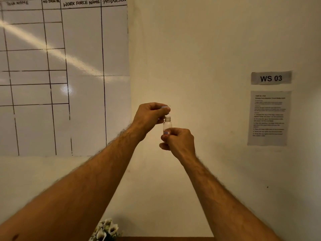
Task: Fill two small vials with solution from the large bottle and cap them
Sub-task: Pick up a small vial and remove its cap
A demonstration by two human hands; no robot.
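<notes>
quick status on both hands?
Left hand: closed on a small cap, just above the vial's open neck.
Right hand: closed around the vial, upright.

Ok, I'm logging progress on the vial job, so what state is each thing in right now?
small vial: upright, uncapped, threaded neck bare, held up in the air.
cap: off the vial, pinched just above its mouth.
left hand: shut on the cap.
right hand: shut on the vial's lower part.
fill level: cannot tell.
whiteboard: grid drawn, cells blank.
</notes>
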